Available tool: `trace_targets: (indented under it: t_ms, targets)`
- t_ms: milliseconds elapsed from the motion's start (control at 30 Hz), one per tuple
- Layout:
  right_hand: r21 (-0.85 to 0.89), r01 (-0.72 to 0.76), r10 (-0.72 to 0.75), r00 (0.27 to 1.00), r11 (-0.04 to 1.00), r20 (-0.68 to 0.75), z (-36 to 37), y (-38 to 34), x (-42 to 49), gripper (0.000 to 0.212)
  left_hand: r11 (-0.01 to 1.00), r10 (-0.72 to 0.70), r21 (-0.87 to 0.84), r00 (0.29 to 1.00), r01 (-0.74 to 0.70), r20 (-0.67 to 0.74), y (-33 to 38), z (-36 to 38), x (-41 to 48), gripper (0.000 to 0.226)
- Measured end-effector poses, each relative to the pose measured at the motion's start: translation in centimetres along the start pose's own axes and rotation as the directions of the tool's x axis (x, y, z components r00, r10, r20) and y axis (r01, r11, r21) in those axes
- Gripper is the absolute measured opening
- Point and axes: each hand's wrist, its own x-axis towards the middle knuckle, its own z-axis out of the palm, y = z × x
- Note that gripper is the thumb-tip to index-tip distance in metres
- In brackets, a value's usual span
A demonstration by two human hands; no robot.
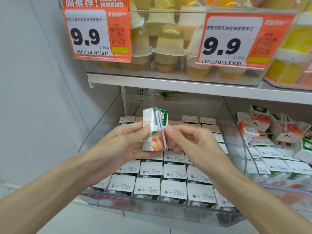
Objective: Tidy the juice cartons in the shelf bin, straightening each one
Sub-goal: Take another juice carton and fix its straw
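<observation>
Single wide-angle view from a camera worn on the person's head. It faces forward and slightly downward into a store shelf at close range. Both forearms enter from the bottom corners, and the left hand point(123, 141) and right hand point(194, 142) meet on a juice carton point(154, 130) at centre frame. The clear shelf bin point(152, 208) fills the lower half, and the upper shelf point(168, 83) and its price tags point(97, 33) crowd the top edge.
</observation>
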Motion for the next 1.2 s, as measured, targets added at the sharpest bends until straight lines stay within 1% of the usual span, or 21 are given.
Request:
trace_targets:
  t_ms: [100, 167, 300, 400, 467, 567, 600, 700, 767, 833, 900, 933, 1000, 1033, 1133, 1200]
  targets:
    - [-0.077, -0.022, 0.026, 0.998, 0.997, 0.055, 0.33, 0.04, 0.05, 0.046, 0.997, 0.006, 0.079, 1.000, -0.004, -0.014, -0.15, 0.18, -0.13, 0.036]
    - [-0.093, -0.021, 0.028, 0.997, 0.995, 0.071, 0.47, -0.05, 0.07, 0.047, 0.995, 0.001, 0.103, 1.000, 0.002, -0.026, -0.10, 0.28, -0.10, 0.037]
    - [-0.006, -0.059, 0.059, 0.997, 0.998, 0.041, 0.19, 0.19, 0.38, 0.051, 1.000, -0.019, 0.020, 0.999, 0.020, -0.029, 0.32, 0.24, 0.05, 0.037]
    - [0.028, -0.067, 0.066, 0.997, 0.997, 0.029, 0.19, 0.50, 0.56, 0.052, 1.000, -0.011, 0.016, 0.999, 0.012, -0.033, 0.32, 0.30, 0.01, 0.036]
    - [0.034, -0.058, 0.057, 0.998, 0.998, 0.021, 0.19, 0.60, 0.53, 0.050, 1.000, -0.020, -0.009, 0.999, 0.019, -0.043, 0.34, 0.41, -0.01, 0.036]
    - [0.008, -0.014, 0.013, 1.000, 1.000, 0.018, 0.22, 0.36, 0.41, 0.031, 0.998, -0.037, -0.050, 0.995, 0.032, -0.098, 0.34, 0.48, 0.09, 0.038]
    - [0.002, -0.005, 0.005, 1.000, 1.000, 0.025, 0.28, 0.24, 0.40, 0.028, 0.995, -0.053, -0.090, 0.991, 0.042, -0.125, 0.31, 0.49, 0.14, 0.041]
    - [-0.004, 0.004, -0.003, 0.998, 1.000, 0.069, 0.57, -0.09, 0.27, 0.032, 0.976, -0.100, -0.210, 0.980, 0.063, -0.171, 0.10, 0.69, 0.26, 0.052]
    - [-0.021, 0.008, -0.007, 0.997, 1.000, 0.082, 0.65, -0.12, 0.23, 0.034, 0.971, -0.117, -0.228, 0.976, 0.074, -0.182, 0.03, 0.80, 0.38, 0.051]
    - [-0.023, 0.004, -0.002, 0.998, 1.000, 0.070, 0.58, -0.10, 0.28, 0.032, 0.966, -0.124, -0.246, 0.975, 0.077, -0.183, 0.11, 0.79, 0.49, 0.045]
    - [0.011, -0.003, 0.002, 0.999, 1.000, 0.053, 0.40, -0.01, 0.40, 0.032, 0.963, -0.126, -0.257, 0.975, 0.077, -0.181, 0.20, 0.72, 0.57, 0.037]
    - [0.033, -0.006, 0.005, 1.000, 0.999, 0.031, 0.29, 0.03, 0.47, 0.036, 0.962, -0.126, -0.260, 0.976, 0.077, -0.180, 0.22, 0.66, 0.56, 0.034]
    - [0.064, -0.018, 0.020, 1.000, 0.998, -0.021, 0.00, 0.00, 0.61, 0.046, 0.965, -0.117, -0.253, 0.979, 0.071, -0.169, 0.23, 0.55, 0.47, 0.034]
    - [0.076, -0.026, 0.029, 0.999, 0.997, -0.036, -0.16, -0.01, 0.62, 0.047, 0.969, -0.103, -0.238, 0.981, 0.062, -0.162, 0.21, 0.50, 0.40, 0.034]
    - [0.101, -0.043, 0.047, 0.998, 0.994, -0.043, -0.35, 0.05, 0.72, 0.031, 0.985, -0.050, -0.171, 0.988, 0.025, -0.144, 0.07, 0.47, 0.20, 0.034]
    - [0.105, -0.042, 0.048, 0.998, 0.994, -0.049, -0.32, 0.19, 0.74, 0.020, 0.987, -0.035, -0.160, 0.990, 0.012, -0.140, -0.02, 0.44, 0.09, 0.035]
